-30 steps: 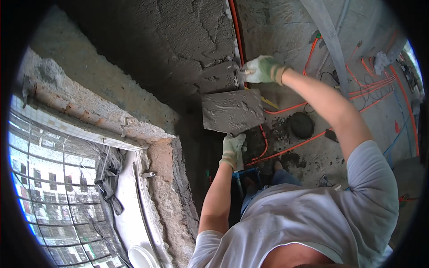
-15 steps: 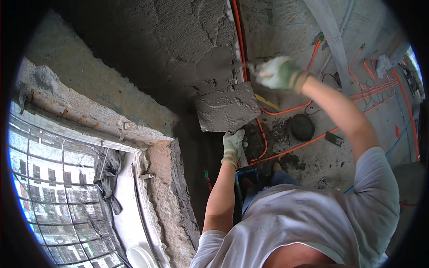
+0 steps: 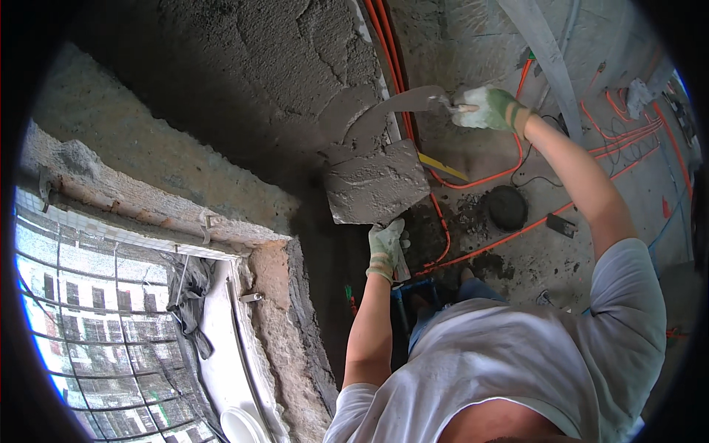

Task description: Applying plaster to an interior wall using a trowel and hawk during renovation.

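Two gloved hands on my feed, both busy. The left hand (image 3: 385, 247) is gripping the near edge of a flat rectangular board (image 3: 378, 183) from below, though I can't make out exactly how the fingers wrap because the board covers part of them. The top is loaded with wet grey mortar, lumpy and ridged, and the whole thing sits roughly mid-view, just in front of that hand and a bit skewed.

The right hand (image 3: 491, 111) is closed around the handle of a trowel (image 3: 421, 100), out to the right of the board and farther from the body. Its metal blade points left, passing over some orange conduits (image 3: 380, 44) toward the mortar-coated wall (image 3: 258, 59). From my angle I can't tell where the blade ends and the wet coat starts, so no call on contact. Smoother patch on the wall right around there, rougher stuff above it.

Around that: a yellow strip (image 3: 443, 167) pokes out beside the board's right side, and a round dark bucket (image 3: 507, 208) stands on the stained floor near more orange conduit. Just right of the bucket there's a small dark block (image 3: 561, 225). Over on the left I've got a window opening with a bar grid (image 3: 96, 325), dark bunched cloth (image 3: 193, 303) beside it, and a white bucket (image 3: 242, 426) down at the bottom.
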{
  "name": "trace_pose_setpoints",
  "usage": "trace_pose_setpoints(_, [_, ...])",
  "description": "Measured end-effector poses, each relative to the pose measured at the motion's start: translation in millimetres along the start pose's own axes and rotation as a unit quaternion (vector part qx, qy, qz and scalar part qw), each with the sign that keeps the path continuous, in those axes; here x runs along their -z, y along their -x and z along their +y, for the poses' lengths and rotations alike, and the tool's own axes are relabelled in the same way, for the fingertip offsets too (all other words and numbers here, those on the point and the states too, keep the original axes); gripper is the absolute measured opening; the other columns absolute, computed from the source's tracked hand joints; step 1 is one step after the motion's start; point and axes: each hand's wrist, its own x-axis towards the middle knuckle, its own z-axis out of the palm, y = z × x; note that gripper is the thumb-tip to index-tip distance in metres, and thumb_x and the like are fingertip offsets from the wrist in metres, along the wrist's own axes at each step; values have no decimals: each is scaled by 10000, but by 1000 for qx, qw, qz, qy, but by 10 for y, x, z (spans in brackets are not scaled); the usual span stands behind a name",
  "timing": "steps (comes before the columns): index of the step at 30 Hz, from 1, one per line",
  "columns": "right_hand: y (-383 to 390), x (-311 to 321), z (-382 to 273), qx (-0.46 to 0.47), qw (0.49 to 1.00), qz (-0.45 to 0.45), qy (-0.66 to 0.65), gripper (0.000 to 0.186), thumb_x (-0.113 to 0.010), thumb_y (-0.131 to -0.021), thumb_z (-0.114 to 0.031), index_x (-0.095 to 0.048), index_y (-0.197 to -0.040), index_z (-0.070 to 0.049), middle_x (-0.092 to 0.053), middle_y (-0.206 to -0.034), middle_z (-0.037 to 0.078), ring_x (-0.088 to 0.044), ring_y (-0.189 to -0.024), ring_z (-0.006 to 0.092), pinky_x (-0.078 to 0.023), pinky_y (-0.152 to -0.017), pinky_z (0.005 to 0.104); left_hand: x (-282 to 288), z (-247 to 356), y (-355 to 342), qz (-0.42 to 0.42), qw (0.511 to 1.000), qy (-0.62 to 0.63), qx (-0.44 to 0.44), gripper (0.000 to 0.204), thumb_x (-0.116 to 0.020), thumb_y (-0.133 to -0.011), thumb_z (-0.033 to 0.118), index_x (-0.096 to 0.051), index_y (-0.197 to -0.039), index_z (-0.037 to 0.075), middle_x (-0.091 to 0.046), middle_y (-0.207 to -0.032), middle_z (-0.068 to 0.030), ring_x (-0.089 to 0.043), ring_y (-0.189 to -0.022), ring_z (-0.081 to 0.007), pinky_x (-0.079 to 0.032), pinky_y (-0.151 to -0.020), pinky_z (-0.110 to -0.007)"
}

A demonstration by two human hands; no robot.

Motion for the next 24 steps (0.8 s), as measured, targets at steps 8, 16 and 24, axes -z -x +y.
trace_pose_setpoints(8, [158, -114, -681, -51, 970, -19, 237, 398, -573, -916, -506, -697, -1082, -167, -728, -980, 135, -710, -904, 349, -556, -776, 484, 11, 20, 41, 2, 1000, -4, 3, 206, -775, -854, 215, -645, -964, 99, -637, -742, -38, -590, -537, -159, -494, -473, -295])
trace_pose_setpoints(16, [-30, 945, -841, 38, 914, 131, 382, 351, -538, -953, -469, -700, -1040, -170, -723, -928, 102, -710, -840, 317, -562, -694, 484, 81, -61, 78, 1, 1000, 6, 26, 194, -773, -858, 212, -641, -951, 104, -635, -713, -48, -580, -510, -166, -481, -463, -308])
trace_pose_setpoints(24, [180, 589, -1181, 275, 850, 332, 304, 157, -667, -881, -303, -674, -893, -147, -654, -772, 73, -636, -668, 269, -521, -551, 408, 143, -47, 128, -9, 999, 47, -3, 179, -750, -877, 196, -642, -978, 96, -626, -715, -35, -573, -516, -151, -476, -462, -296])
